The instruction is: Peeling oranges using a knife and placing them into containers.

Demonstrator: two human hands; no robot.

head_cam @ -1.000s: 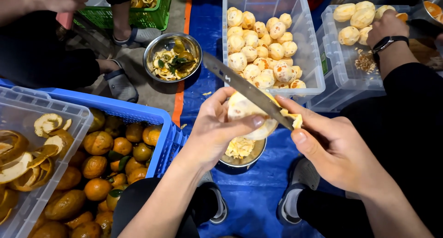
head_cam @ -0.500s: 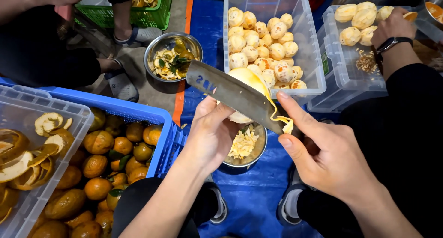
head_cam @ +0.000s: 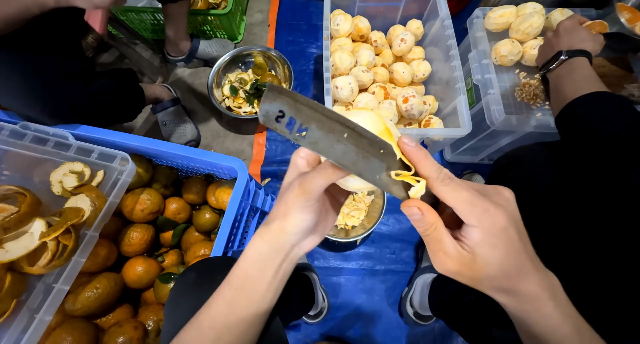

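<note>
The left hand [head_cam: 313, 204] grips a half-peeled orange [head_cam: 365, 151] over a steel bowl [head_cam: 363, 227]; the right hand [head_cam: 473, 227] is closed on the handle of a knife [head_cam: 333, 139], thumb bracing the blade where a peel strip [head_cam: 408, 177] curls off. For a clean cut, hold the blade shallow under the rind, rotate the fruit against the edge, and keep the left fingers behind it. The knife handle is hidden in the palm, the blade covers much of the orange, and the bowl's contents are only partly visible.
</note>
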